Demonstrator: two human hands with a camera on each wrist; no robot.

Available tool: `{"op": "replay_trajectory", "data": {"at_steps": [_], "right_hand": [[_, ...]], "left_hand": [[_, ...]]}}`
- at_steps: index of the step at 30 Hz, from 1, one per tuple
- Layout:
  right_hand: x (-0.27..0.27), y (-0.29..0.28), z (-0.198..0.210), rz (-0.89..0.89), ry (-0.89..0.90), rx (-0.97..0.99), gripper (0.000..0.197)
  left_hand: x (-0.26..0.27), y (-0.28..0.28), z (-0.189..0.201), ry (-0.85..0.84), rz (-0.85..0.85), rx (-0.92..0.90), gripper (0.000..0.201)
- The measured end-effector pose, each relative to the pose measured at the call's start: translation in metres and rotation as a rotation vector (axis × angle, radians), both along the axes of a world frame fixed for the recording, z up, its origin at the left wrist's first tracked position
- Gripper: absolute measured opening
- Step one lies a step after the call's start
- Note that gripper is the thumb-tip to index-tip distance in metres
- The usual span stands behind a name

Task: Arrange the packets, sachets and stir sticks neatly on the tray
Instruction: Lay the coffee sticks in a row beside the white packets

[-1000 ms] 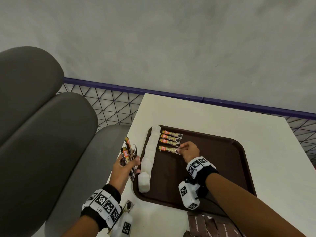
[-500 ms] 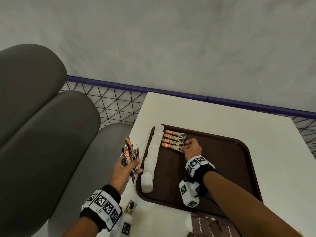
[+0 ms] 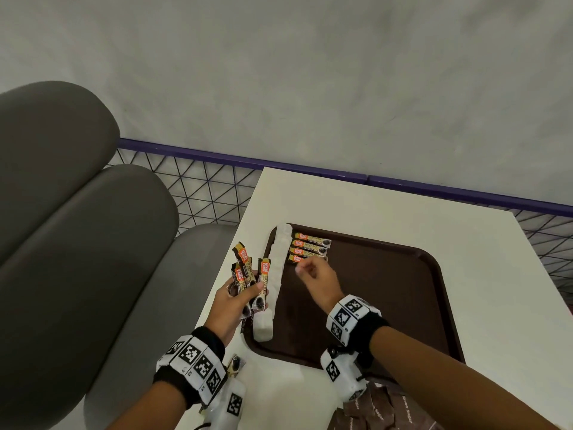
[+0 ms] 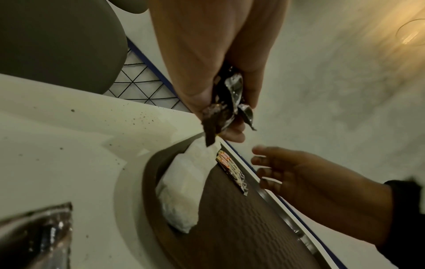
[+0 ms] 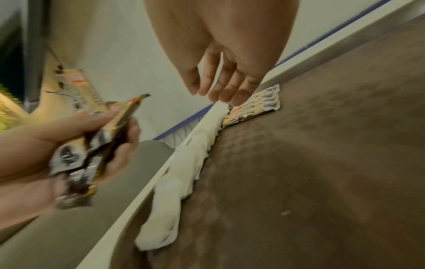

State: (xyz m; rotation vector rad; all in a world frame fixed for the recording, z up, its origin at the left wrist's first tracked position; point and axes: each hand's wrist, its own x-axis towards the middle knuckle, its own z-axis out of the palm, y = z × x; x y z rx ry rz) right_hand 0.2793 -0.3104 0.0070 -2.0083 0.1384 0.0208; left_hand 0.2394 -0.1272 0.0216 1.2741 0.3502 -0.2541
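A brown tray (image 3: pixel 387 290) lies on the white table. Along its left rim runs a row of white sachets (image 3: pixel 277 268), and beside their far end several orange-and-gold coffee sachets (image 3: pixel 311 248) lie side by side. My left hand (image 3: pixel 245 294), over the table's left edge, grips a fanned bunch of the same coffee sachets (image 3: pixel 248 271). My right hand (image 3: pixel 305 271) hovers just above the nearest sachet of the row, fingers relaxed and holding nothing. In the right wrist view my right hand's fingertips (image 5: pixel 220 94) hang free above the row (image 5: pixel 255 105).
A single coffee sachet (image 3: pixel 234 366) lies on the table by my left wrist. Brown packets (image 3: pixel 381 411) are heaped at the near edge in front of the tray. Grey seat cushions (image 3: pixel 93 243) stand to the left; a wire fence and wall are behind.
My right hand pushed the fourth coffee sachet up against the row, let it go and has drawn back toward my left hand. My left hand keeps its bunch, now more fanned.
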Motion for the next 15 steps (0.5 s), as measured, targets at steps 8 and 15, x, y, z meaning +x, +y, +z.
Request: {"op": "replay_trajectory", "data": {"at_steps": [8,15], "right_hand": [[-0.035,0.021,0.005,0.343,0.147,0.197,0.016],[-0.033,0.014,0.011,0.275,0.22,0.318,0.017]], "left_hand": [[-0.011,-0.013,0.007,-0.037,-0.044,0.021,0.029],[-0.013,-0.013,0.013,-0.026,-0.067,-0.016,0.024]]}}
